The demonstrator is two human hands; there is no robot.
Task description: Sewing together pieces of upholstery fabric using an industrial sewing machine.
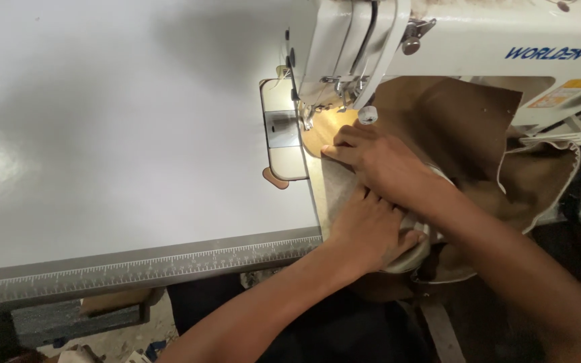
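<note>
Brown fabric (452, 124) lies bunched under the white sewing machine (479, 40), spreading from the lit needle area toward the right, where its cream-edged folds hang over the table edge. Much of it is hidden: the machine's arm covers its far part, and both hands cover the strip nearest the needle. The needle itself is hard to make out in the glare of the small lamp beside the presser foot (317, 111).

The right hand (381, 161) presses flat on the fabric just right of the metal needle plate (282, 131), fingers stretched toward the foot and close together. The left hand (368, 228) lies just below it, touching it, fingers laid on a paler strip of cloth and thumb curled around a folded bundle at the table edge. Whether either hand pinches a seam underneath cannot be told.

Left of the hands spreads the white table top (115, 134), with a grey ruler strip (136, 269) along its near edge. The machine's right end is cut off by the frame.
</note>
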